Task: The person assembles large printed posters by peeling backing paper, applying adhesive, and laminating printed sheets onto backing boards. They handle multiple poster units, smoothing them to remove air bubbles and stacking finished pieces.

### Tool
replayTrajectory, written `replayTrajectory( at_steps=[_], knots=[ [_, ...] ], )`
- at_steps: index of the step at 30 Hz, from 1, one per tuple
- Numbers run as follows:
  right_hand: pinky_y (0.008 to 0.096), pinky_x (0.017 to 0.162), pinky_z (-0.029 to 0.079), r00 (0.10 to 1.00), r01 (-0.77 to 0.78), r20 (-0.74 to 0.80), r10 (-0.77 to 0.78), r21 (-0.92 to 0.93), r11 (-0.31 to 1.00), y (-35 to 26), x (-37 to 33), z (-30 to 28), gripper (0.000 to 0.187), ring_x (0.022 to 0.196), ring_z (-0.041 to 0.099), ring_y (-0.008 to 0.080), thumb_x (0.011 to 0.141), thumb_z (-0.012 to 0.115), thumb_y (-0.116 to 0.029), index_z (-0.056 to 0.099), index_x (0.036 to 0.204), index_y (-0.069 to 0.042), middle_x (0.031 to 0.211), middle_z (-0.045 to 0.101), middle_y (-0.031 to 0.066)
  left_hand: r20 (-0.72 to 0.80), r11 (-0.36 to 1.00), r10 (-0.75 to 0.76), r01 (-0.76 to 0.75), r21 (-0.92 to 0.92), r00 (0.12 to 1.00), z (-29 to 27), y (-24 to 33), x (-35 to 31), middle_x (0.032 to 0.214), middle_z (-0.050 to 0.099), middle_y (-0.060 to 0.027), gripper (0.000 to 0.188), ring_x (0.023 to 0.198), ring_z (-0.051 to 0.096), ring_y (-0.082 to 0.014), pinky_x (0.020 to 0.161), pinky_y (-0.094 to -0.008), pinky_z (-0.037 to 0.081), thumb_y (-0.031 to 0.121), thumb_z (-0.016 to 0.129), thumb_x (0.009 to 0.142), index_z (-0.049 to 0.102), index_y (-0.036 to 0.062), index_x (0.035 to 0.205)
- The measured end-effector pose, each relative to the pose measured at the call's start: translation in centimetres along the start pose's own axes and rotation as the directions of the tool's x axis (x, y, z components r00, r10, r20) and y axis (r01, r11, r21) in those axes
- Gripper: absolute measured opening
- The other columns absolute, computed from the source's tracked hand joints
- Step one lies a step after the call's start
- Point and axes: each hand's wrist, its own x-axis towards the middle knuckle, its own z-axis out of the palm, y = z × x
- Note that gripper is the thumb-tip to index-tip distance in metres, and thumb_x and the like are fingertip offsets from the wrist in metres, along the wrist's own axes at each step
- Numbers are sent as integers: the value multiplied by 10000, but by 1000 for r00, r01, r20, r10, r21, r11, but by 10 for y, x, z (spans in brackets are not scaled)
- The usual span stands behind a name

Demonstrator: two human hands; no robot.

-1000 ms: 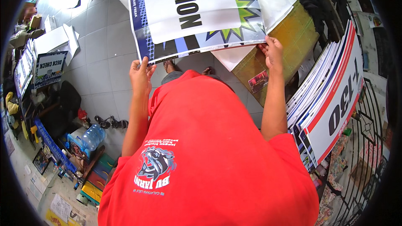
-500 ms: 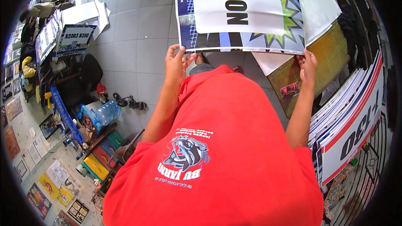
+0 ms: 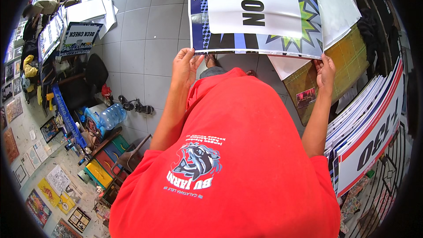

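A large printed sign sheet (image 3: 282,44), blue and white with a lime-green starburst and black lettering, stretches across the top of the head view. Its near edge runs between my two hands. At the near left corner my left hand (image 3: 185,67) pinches the sheet between thumb and fingers. My right hand (image 3: 325,71) grips the near right corner, fingers curled under it. The sheet's far part is cut off by the top of the picture. Below its right end lie a white sheet (image 3: 341,13) and a green cutting mat (image 3: 348,57) with grid lines.
Printed boards (image 3: 370,145) stand stacked at the right by a metal rack. On the left are more sign boards (image 3: 79,39), a blue water jug (image 3: 112,117), black sandals (image 3: 139,106) and coloured drawers (image 3: 99,174). Grey floor tiles (image 3: 143,24) spread between. Another person (image 3: 48,6) shows at far left.
The sheet and both hands sit very slightly further right in the picture, as the whole view has shifted a little. My grip on both corners stays the same.
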Motion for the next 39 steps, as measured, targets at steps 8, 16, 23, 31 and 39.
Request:
replayTrajectory(
  at_steps=[8,16,23,31,39],
  knots=[
    [273,752,538,1000,-2,-13,2,16,1000,2,0,1,78,764,603,123,911,558,-87,508,926,-28,849,601,53,2,998,-11,11,-61,1000,-5,-4,1,835,600,-48,60,793,635,-154,797,-310,571,57,530,921,540,42,864],
    [284,758,538,1000,8,10,-8,46,999,3,-2,1,79,792,607,144,911,552,-80,509,940,-19,872,605,75,16,998,16,-15,-55,1000,-7,-7,0,874,593,-58,36,837,626,-161,847,-324,553,59,545,913,542,25,903],
    [311,797,536,1000,12,14,-13,56,998,0,-5,5,67,809,607,150,916,532,-79,504,937,-22,887,601,75,6,998,13,-13,-55,1000,-6,-7,1,911,596,-84,42,876,622,-178,863,-321,544,50,537,913,513,16,909],
    [309,786,539,1000,13,20,-14,67,998,5,0,-2,63,795,599,139,915,534,-81,505,935,-28,872,591,59,9,999,15,-15,-41,1000,-5,-8,0,891,590,-78,37,840,627,-166,848,-318,550,50,509,925,488,24,911],
    [295,772,540,999,20,41,-22,64,998,4,-2,-2,71,816,613,160,907,535,-65,501,954,-25,910,607,85,31,994,36,-33,-108,999,-5,-12,-3,907,590,-92,52,879,624,-180,872,-315,545,43,522,919,511,-6,908]
  ],
)
